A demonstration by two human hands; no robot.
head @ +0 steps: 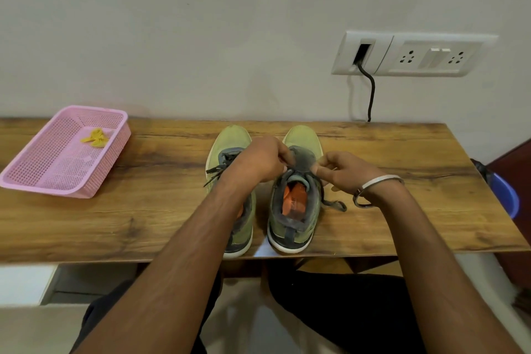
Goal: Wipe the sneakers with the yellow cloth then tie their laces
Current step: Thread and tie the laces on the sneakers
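Reaching forward from the near edge of the tabletop (402,146), both forearms converge over the right sneaker (296,204), the left hand (261,159) crossing above the left sneaker (230,146). Each grip is pinched on the dark laces (333,204) at the shoe's tongue: left fingers curled tight, right hand (344,171) pinching with thumb and forefinger (a metal bangle (373,190) sits on that wrist). The sneakers stand side by side, toes to the wall, pale green with grey collars and orange insoles; the left one's laces trail loose. The yellow cloth (94,138) lies crumpled in a pink basket (37,178) at far left.
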